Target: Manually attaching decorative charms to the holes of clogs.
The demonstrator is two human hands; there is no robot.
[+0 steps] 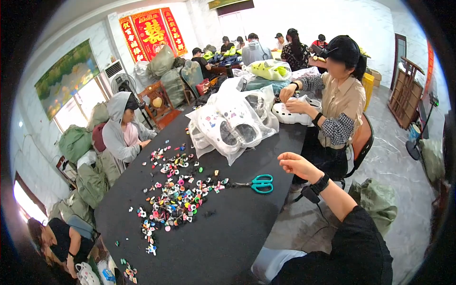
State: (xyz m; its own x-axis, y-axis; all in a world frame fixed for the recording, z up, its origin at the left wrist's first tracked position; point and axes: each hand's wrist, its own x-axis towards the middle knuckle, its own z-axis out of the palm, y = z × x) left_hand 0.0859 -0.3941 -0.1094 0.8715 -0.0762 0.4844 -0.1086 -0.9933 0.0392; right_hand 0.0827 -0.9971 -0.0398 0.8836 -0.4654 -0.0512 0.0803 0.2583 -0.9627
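Observation:
My right hand (299, 165) is raised over the right edge of the black table, a dark watch on its wrist. Its fingers curl in toward the thumb; anything pinched between them is too small to make out. Nearest on the tabletop lie scissors (261, 184) with teal handles, their blades toward a scattered heap of small colourful shoe charms (178, 199). Beyond them sits a pile of white clogs in clear plastic bags (232, 121), some with charms on them. My left hand is outside the picture.
A co-worker (339, 90) across to the right handles a white clog (297, 111). Another person in a grey hood (124, 123) sits at the left edge of the black table (213, 251). Green sacks (95, 178) line the left wall; one (375, 199) stands on the floor at right.

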